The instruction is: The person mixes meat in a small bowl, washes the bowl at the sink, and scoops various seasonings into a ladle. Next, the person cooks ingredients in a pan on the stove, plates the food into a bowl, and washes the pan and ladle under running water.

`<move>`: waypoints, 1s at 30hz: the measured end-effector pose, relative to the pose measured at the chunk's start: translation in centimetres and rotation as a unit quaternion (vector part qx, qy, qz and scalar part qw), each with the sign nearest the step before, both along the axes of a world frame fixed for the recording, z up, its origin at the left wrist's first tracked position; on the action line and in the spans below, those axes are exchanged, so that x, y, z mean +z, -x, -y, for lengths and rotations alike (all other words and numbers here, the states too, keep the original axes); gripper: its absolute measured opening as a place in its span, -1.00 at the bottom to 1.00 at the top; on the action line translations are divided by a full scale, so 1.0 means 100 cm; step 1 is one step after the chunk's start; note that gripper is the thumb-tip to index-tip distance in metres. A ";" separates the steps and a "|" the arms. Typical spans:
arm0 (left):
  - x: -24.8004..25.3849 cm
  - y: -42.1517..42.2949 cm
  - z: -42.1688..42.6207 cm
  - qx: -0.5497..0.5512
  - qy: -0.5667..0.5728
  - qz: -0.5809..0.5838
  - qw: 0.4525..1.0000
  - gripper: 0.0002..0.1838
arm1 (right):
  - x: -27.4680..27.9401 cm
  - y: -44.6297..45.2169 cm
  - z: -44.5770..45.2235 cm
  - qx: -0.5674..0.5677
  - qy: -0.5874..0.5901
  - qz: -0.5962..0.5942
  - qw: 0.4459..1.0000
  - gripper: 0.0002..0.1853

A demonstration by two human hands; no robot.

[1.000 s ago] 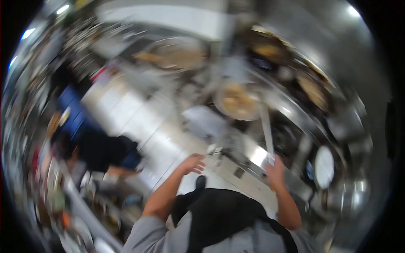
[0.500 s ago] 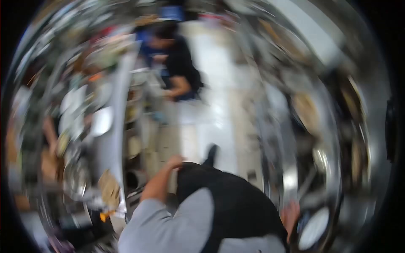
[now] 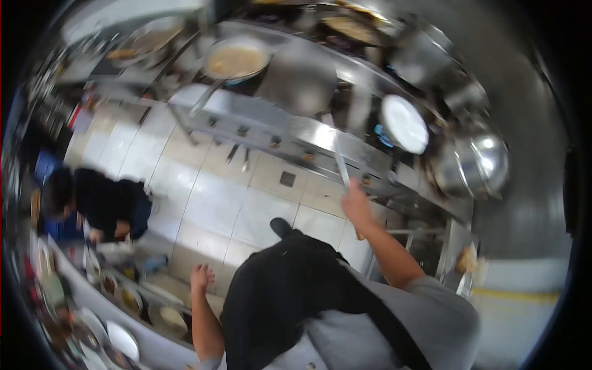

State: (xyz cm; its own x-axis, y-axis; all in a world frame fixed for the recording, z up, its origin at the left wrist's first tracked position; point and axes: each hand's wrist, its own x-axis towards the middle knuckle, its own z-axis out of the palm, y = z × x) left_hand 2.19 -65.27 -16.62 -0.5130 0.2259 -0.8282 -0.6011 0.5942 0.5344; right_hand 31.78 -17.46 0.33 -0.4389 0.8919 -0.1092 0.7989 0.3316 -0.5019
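Observation:
My right hand (image 3: 356, 206) is closed around the end of a long, pale metal handle (image 3: 339, 157). This handle runs up to the near edge of a wide grey metal pan (image 3: 301, 77) on the stove; motion blur softens the pan's outline. Low beside my body hangs my left hand (image 3: 202, 279), holding nothing I can see, its fingers loosely bent and apart. To the right of the handle, a pan with a white inside (image 3: 404, 124) sits over a blue flame. Left of the grey pan, a frying pan (image 3: 237, 60) holds yellowish-brown food.
The stove front (image 3: 259, 131) has several knobs. Steel bowls (image 3: 472, 159) and a pot (image 3: 422, 52) stand at its right end. A co-worker in black (image 3: 114, 203) bends over at left, by a counter (image 3: 139, 330) with plates and containers. Pale tiles (image 3: 253, 206) cover the floor.
My view has swung right, from the aisle to the stove. My right hand now grips a handle; earlier it was low at the right. The co-worker appears farther left.

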 end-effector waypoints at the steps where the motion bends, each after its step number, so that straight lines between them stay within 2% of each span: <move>1: 0.001 0.016 -0.013 0.019 -0.066 -0.031 0.997 -0.74 | -0.026 -0.004 0.003 0.041 -0.051 0.025 0.998 -0.63; 2: -0.007 0.020 -0.011 0.020 -0.117 -0.065 0.991 -0.83 | -0.062 -0.017 -0.003 0.051 0.014 0.016 0.999 -0.72; 3: -0.017 0.028 -0.007 0.001 -0.140 -0.039 0.989 -0.86 | -0.075 -0.016 0.008 0.017 -0.042 -0.039 0.998 -0.80; 4: -0.051 0.035 0.006 0.052 -0.193 -0.008 0.980 -0.84 | -0.056 -0.002 0.020 -0.024 -0.060 -0.069 0.995 -0.80; 5: -0.068 0.034 0.012 0.101 -0.244 0.024 0.964 -0.80 | -0.055 0.005 0.020 -0.050 -0.036 -0.026 0.998 -0.72; 6: -0.064 0.032 0.006 0.055 -0.189 0.028 0.980 -0.80 | -0.009 0.010 0.035 -0.041 -0.015 -0.004 0.999 -0.61; 8: -0.058 0.022 -0.019 -0.085 -0.068 0.018 0.994 -0.79 | -0.008 0.011 0.041 -0.035 -0.022 0.005 0.999 -0.67; 12: -0.037 0.008 -0.087 -0.269 -0.011 0.000 0.963 -0.77 | -0.027 0.002 0.043 -0.061 0.005 0.019 0.998 -0.71; 14: -0.029 0.003 -0.107 -0.322 -0.007 -0.012 0.947 -0.76 | -0.013 -0.001 0.056 -0.077 0.054 -0.128 0.987 -0.76; 15: -0.025 -0.002 -0.118 -0.345 -0.002 -0.016 0.938 -0.75 | -0.001 -0.008 0.065 -0.069 0.053 -0.133 0.987 -0.76; 17: -0.019 -0.012 -0.140 -0.409 0.010 -0.028 0.912 -0.74 | 0.032 -0.043 0.092 -0.037 0.097 -0.259 0.960 -0.83; 18: -0.017 -0.019 -0.153 -0.444 0.014 -0.032 0.895 -0.73 | 0.053 -0.064 0.101 -0.052 0.091 -0.260 0.960 -0.83; 20: -0.019 -0.035 -0.176 -0.520 0.041 -0.042 0.852 -0.71 | 0.088 -0.105 0.120 -0.070 0.258 -0.317 0.910 -0.87; 21: -0.021 -0.043 -0.189 -0.559 0.052 -0.051 0.826 -0.70 | 0.095 -0.130 0.126 -0.086 0.249 -0.324 0.908 -0.87; 23: -0.022 -0.057 -0.215 -0.652 0.061 -0.082 0.751 -0.69 | 0.108 -0.182 0.141 -0.123 0.286 -0.379 0.872 -0.87; 25: -0.022 -0.077 -0.249 -0.761 0.041 -0.135 0.634 -0.67 | 0.150 -0.236 0.167 -0.202 0.279 -0.341 0.874 -0.83; 27: -0.024 -0.107 -0.301 -0.856 -0.055 -0.235 0.458 -0.65 | 0.168 -0.281 0.204 -0.306 0.237 -0.308 0.869 -0.76; 28: -0.025 -0.129 -0.332 -0.864 -0.120 -0.288 0.396 -0.64 | 0.175 -0.296 0.224 -0.368 0.208 -0.299 0.855 -0.76; 29: -0.023 -0.160 -0.366 -0.854 -0.176 -0.320 0.371 -0.63 | 0.177 -0.311 0.245 -0.429 0.182 -0.286 0.837 -0.76; 30: -0.003 -0.206 -0.393 -0.809 -0.193 -0.320 0.454 -0.64 | 0.157 -0.325 0.267 -0.455 0.061 -0.204 0.865 -0.74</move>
